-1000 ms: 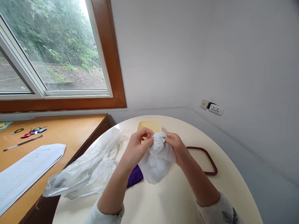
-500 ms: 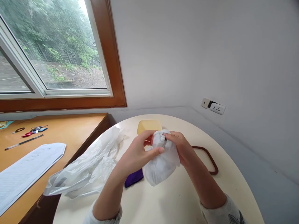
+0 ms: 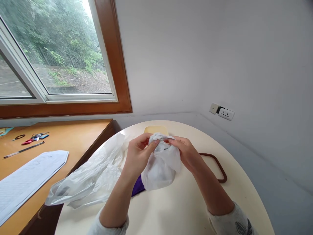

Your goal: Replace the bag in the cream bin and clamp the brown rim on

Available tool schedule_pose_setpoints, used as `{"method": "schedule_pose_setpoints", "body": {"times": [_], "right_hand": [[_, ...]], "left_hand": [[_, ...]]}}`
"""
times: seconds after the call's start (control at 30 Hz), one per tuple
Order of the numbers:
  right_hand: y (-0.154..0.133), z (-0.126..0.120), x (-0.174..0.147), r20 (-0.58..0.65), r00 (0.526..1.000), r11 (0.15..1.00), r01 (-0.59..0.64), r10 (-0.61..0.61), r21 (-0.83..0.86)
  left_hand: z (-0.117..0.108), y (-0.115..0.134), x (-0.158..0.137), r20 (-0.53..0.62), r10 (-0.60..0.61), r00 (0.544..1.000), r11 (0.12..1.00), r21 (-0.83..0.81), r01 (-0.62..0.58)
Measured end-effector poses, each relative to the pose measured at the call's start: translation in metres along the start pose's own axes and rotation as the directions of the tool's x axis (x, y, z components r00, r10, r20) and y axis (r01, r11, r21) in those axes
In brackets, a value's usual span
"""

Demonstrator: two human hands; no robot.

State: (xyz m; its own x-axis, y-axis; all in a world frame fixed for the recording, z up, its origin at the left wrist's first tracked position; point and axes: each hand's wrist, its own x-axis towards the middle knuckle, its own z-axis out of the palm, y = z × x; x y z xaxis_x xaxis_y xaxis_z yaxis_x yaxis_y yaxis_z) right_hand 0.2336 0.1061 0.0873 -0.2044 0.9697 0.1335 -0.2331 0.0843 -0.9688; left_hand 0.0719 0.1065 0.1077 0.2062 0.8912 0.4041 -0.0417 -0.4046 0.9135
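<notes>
A white plastic bag (image 3: 160, 171) hangs just above the round table, its gathered, twisted top held between both hands. My left hand (image 3: 139, 151) pinches the left side of that top, thumb in front. On the opposite side, my right hand (image 3: 187, 150) grips the edge of the top between thumb and fingers. What the bag contains, if anything, is hidden by the cloudy plastic. Partly behind the bag and my left wrist lies a purple cloth-like piece (image 3: 138, 187). A pale yellow container (image 3: 156, 130) stands beyond my hands, mostly covered by them.
A second, crumpled clear plastic bag (image 3: 95, 176) spreads over the left side of the round table (image 3: 186, 209). A brown rounded frame (image 3: 221, 168) lies to the right. The wooden desk (image 3: 80, 130) holds papers (image 3: 31, 176), a pen (image 3: 24, 150) and scissors (image 3: 30, 140).
The bag's tight knot-like top has been spread wider between my hands. My hands and the bag have shifted slightly left, and my left thumb has moved up to the bag's top.
</notes>
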Motion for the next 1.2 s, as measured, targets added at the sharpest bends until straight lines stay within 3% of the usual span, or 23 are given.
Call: {"method": "schedule_pose_setpoints", "body": {"times": [0.13, 0.27, 0.33, 0.5, 0.63, 0.77, 0.93, 1.07, 1.2], "right_hand": [[-0.001, -0.002, -0.002, -0.022, 1.000, 0.994, -0.001, -0.002, -0.110], [-0.004, 0.001, -0.006, 0.031, 0.984, 0.983, 0.178, -0.176, -0.054], [-0.006, 0.004, -0.009, 0.108, 0.973, 0.975, 0.213, -0.206, -0.065], [-0.010, 0.013, -0.013, 0.272, 0.955, 0.969, 0.173, -0.121, -0.175], [-0.009, 0.016, -0.014, 0.256, 0.966, 0.956, 0.118, -0.047, -0.268], [-0.009, 0.016, -0.017, 0.198, 0.977, 0.938, 0.142, -0.081, -0.315], [-0.007, 0.015, -0.018, 0.166, 0.978, 0.939, 0.171, -0.126, -0.298], [-0.004, 0.009, -0.012, 0.188, 0.979, 0.930, 0.143, -0.082, -0.339], [-0.003, 0.000, -0.009, 0.213, 0.977, 0.911, 0.100, -0.014, -0.400]], "left_hand": [[0.001, 0.001, 0.000, -0.072, 0.029, 0.997, 0.999, -0.038, -0.031], [0.000, 0.002, 0.000, -0.066, 0.056, 0.996, 0.997, 0.062, -0.051], [0.001, 0.002, -0.001, -0.037, 0.040, 0.999, 0.992, 0.118, -0.035], [0.005, 0.004, -0.004, -0.042, -0.036, 0.998, 0.956, 0.290, 0.047], [0.005, 0.006, -0.005, -0.075, -0.015, 0.997, 0.924, 0.381, 0.043], [0.004, 0.008, -0.006, -0.064, -0.010, 0.998, 0.889, 0.455, 0.038], [0.004, 0.010, -0.007, 0.029, -0.022, 0.999, 0.886, 0.464, 0.006], [0.005, 0.010, -0.008, 0.011, 0.066, 0.998, 0.880, 0.471, -0.063], [0.006, 0.010, -0.009, -0.010, 0.046, 0.999, 0.925, 0.378, -0.039]]}}
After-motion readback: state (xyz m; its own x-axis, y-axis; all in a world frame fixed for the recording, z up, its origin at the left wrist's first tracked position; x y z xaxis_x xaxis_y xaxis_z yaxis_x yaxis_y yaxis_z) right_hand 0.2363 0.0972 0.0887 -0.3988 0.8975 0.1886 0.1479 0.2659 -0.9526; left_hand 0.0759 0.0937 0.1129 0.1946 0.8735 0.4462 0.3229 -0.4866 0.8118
